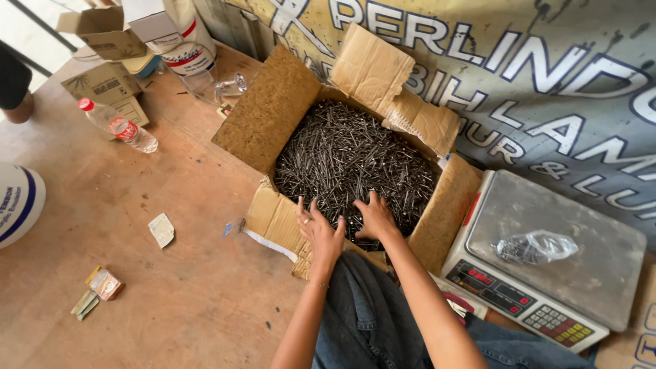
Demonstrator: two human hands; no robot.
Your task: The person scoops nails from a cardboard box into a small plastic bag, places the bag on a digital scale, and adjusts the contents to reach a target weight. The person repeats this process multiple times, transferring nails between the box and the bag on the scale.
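Observation:
An open cardboard box [273, 109] on the floor is filled with a heap of dark metal nails [348, 154]. My left hand [318, 229] rests on the box's near edge with its fingers spread, touching the nails. My right hand [374, 215] lies flat on the nails at the near side of the heap, fingers apart. To the right stands a digital scale [581, 273], with a clear plastic bag of nails [536, 247] lying on its steel plate. My knees in blue jeans [369, 314] are right below the box.
A plastic water bottle [117, 125] lies at the left. Small cardboard boxes [102, 82] and white tubs [188, 48] stand at the back left. A white bucket [19, 201] sits at the left edge. Paper scraps [162, 229] lie on the brown floor. A printed banner [547, 82] hangs behind.

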